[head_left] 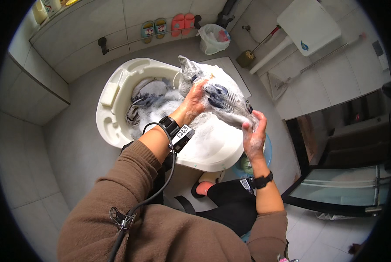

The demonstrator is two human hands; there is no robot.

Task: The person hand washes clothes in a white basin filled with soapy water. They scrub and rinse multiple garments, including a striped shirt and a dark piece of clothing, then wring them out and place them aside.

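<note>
A wet, foam-covered white garment (223,97) with dark blue patterned patches is held up over the right part of a white plastic tub (104,118). My left hand (196,99) grips its left part, with the fingers closed round the fabric. At its right end, my right hand (254,137) has the thumb and fingers closed on the cloth. Below the garment, white suds (204,139) spread through the tub. Grey and dark blue clothes (149,94) lie bunched in the foam at the tub's left side. A cream-coloured block (110,94) rests on the tub's left rim.
A blue basin (268,150) with something greenish in it stands under the tub's right edge. By the far wall are a lined waste bin (213,38), slippers (178,25) on a rail and a toilet brush (246,57). A dark-framed glass door (335,187) is at the right.
</note>
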